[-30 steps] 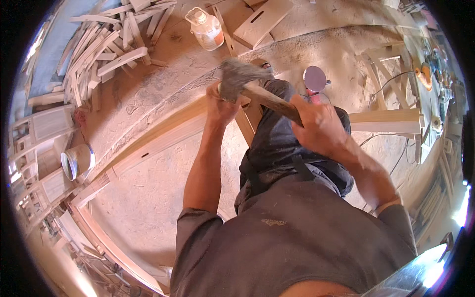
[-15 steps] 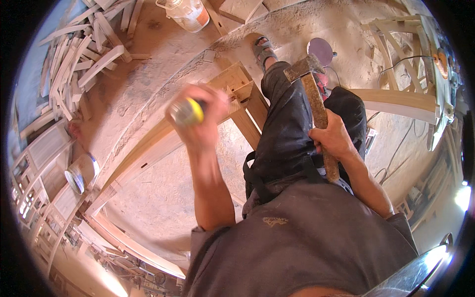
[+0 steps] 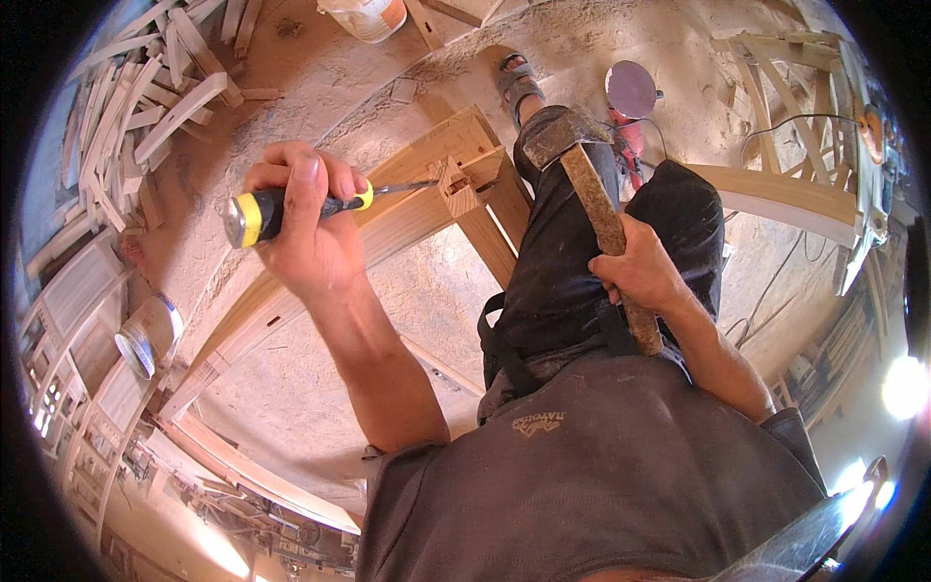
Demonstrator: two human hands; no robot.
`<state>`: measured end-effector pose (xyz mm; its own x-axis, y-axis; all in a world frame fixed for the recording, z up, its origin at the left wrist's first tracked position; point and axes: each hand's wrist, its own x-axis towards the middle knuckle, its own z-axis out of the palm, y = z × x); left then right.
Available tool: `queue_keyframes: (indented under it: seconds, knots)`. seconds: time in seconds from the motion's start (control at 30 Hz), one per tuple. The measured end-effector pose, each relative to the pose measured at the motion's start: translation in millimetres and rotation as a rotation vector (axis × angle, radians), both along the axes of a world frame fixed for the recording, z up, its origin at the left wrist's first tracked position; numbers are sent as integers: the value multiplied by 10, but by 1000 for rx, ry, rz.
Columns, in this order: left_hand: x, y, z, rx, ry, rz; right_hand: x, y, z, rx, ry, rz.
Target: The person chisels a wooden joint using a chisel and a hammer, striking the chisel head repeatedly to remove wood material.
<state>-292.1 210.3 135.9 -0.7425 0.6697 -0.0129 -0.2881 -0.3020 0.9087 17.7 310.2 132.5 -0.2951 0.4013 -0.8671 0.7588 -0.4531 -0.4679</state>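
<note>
My left hand (image 3: pixel 315 242) is closed around the black and yellow handle of a chisel (image 3: pixel 267 215). The chisel's metal end cap points left, and its thin blade reaches right to the notched end of a wooden rail (image 3: pixel 464 202) at a frame joint. Whether the tip touches the wood is hard to tell. In my right hand (image 3: pixel 645 267), a hammer (image 3: pixel 593 194) is gripped by its worn wooden handle. The dusty hammer head lies over my knee, right of the joint. A long wooden beam (image 3: pixel 398 225) of the frame runs beneath my left hand.
Wood offcuts (image 3: pixel 121 136) are heaped at the far left. A white bucket (image 3: pixel 364 17) stands at the back, another tub (image 3: pixel 148 338) at the left. A disc power tool (image 3: pixel 630 92) with a cord lies beyond my knees. A wide board (image 3: pixel 776 199) extends to the right.
My left hand has moved left and tilted the chisel, so its blade now shows pointing at the joint. The hammer head has shifted slightly left.
</note>
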Motion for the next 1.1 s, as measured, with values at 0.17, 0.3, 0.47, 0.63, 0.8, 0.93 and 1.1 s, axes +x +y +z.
queue_keyframes:
  seconds: [0.17,0.3,0.47,0.63,0.8,0.93,1.1]
  knots:
    - [79,10,-154,-69,-111,82,-25,23,63,17,-31,4]
    - [110,45,-168,-70,-110,130,-35,5,74,36,-32,-22]
    - [115,107,-210,-90,-71,156,13,2,32,19,-26,-6]
    - [138,137,-224,-91,-98,109,31,12,31,35,-29,8]
    - [178,425,-211,-78,34,-94,-22,14,94,63,-50,-17]
    - [345,708,-195,-219,53,-17,-10,23,103,177,2,44]
    - [425,536,-131,-249,170,43,-161,146,423,669,216,141]
